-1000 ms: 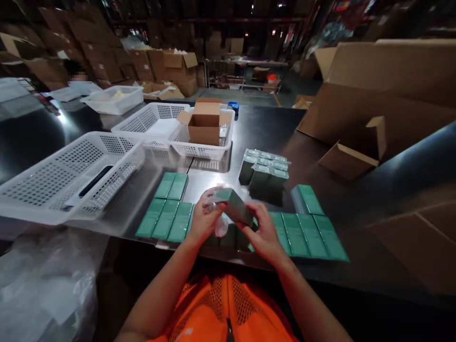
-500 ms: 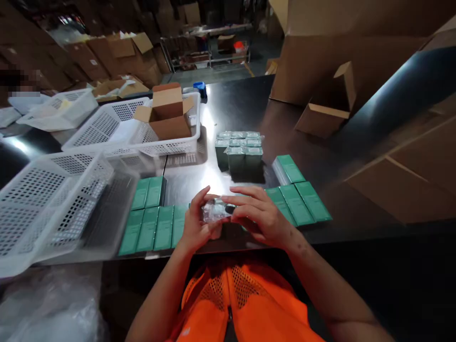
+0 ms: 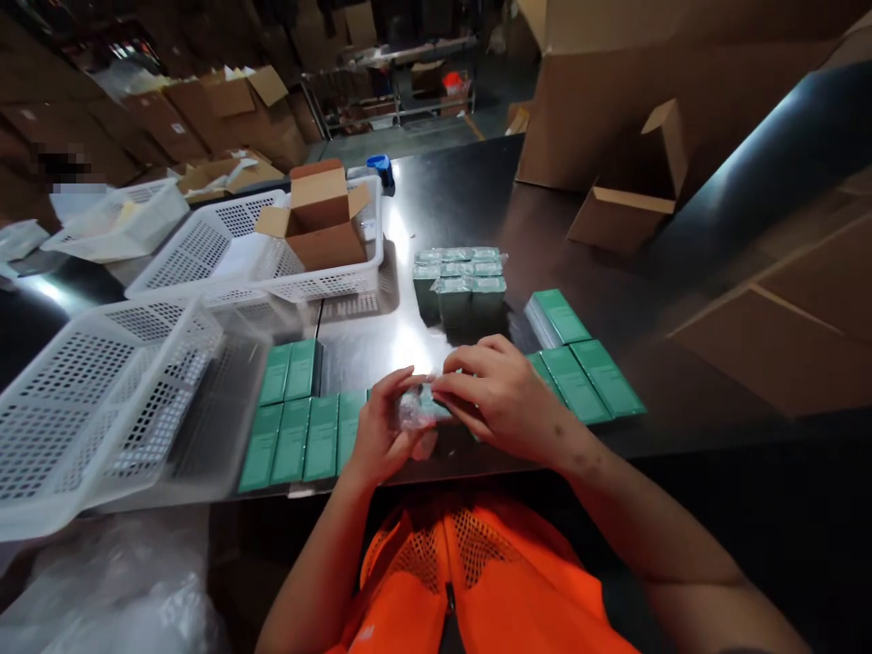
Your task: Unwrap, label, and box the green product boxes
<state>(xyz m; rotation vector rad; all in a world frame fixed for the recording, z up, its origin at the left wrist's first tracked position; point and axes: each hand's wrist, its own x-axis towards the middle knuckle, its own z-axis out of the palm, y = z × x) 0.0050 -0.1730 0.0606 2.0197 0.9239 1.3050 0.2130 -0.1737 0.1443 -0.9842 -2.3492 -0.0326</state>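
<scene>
Head cam, looking down at the bench edge. Far left of the hands sits a white perforated basket (image 3: 102, 400), w/ a second white basket (image 3: 224, 245) behind it holding an open brown carton (image 3: 320, 213). Just left of the left hand lie flat green boxes (image 3: 300, 418) in rows, long sides running away from the person. The left hand (image 3: 381, 431) and right hand (image 3: 500, 400) are brought together, fingertips nearly meeting, both clamped on one small wrapped box (image 3: 421, 409). The box sits btwn the two hands, just above the table edge, its long axis running roughly left-right; the left end w/ crinkled clear film is pinched in the left fingers, the right end is covered by the right palm. Can't tell which face is up. Beyond the hands stands a block of upright wrapped boxes (image 3: 460, 282). Right of the right hand, more flat green boxes (image 3: 586, 377), w/ a small stack (image 3: 555, 318) behind.
</scene>
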